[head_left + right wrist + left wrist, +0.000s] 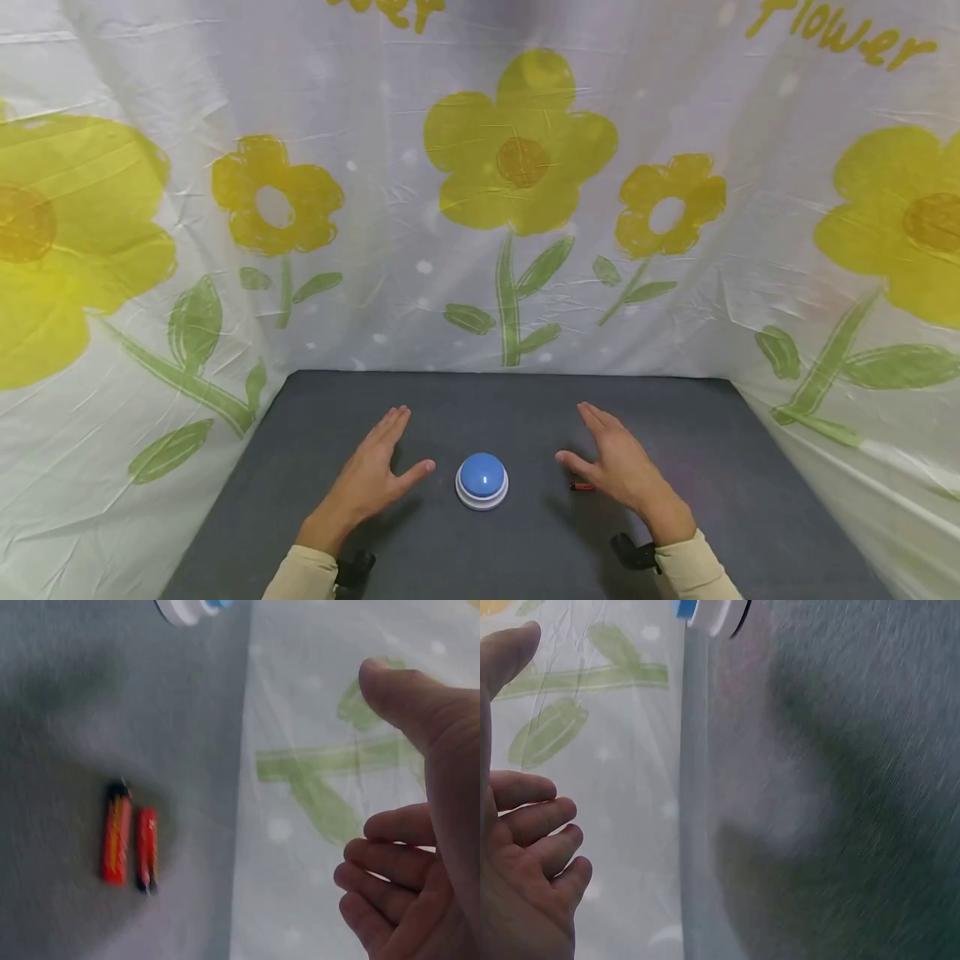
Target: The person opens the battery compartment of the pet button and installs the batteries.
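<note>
From the head I look forward and down at the tabletop; my sideways-tilted wrist views, close by left hand and right hand, face the curtain, sharing the blue button.

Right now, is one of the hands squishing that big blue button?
No, the blue button sits between the left hand and the right hand, and neither one touches it.

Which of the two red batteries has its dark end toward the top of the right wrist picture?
The left battery in that picture: its dark end is uppermost, whereas the right battery has its dark end at the bottom.
</note>
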A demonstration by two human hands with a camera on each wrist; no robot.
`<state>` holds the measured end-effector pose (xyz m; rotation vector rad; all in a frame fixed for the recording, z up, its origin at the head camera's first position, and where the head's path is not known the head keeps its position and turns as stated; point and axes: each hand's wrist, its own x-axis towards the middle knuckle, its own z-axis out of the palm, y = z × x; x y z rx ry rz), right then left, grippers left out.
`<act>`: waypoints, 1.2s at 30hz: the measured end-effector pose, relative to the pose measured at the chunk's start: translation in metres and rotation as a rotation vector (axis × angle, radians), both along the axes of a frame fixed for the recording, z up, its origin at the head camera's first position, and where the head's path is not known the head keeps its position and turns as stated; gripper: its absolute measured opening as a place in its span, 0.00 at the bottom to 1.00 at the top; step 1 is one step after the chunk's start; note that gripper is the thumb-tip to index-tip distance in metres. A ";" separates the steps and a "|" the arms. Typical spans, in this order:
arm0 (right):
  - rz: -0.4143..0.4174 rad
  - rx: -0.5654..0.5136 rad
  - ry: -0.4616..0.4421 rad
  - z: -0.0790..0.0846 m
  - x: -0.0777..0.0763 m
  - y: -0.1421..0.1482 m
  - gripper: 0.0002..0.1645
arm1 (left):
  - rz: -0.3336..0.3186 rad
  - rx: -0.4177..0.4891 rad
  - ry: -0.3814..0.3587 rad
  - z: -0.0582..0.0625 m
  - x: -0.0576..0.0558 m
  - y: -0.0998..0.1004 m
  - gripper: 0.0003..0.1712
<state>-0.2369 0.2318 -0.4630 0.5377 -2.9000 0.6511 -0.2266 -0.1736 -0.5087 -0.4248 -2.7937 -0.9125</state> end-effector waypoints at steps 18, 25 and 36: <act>0.239 0.003 -0.022 -0.038 -0.004 -0.053 0.49 | -0.114 0.076 -0.165 -0.026 0.005 0.031 0.61; 0.344 -0.100 0.011 -0.068 -0.011 -0.057 0.48 | -0.170 0.051 -0.194 -0.033 0.003 0.040 0.61; 0.389 -0.062 -0.030 -0.083 -0.010 -0.071 0.48 | -0.229 0.042 -0.191 -0.040 -0.001 0.051 0.54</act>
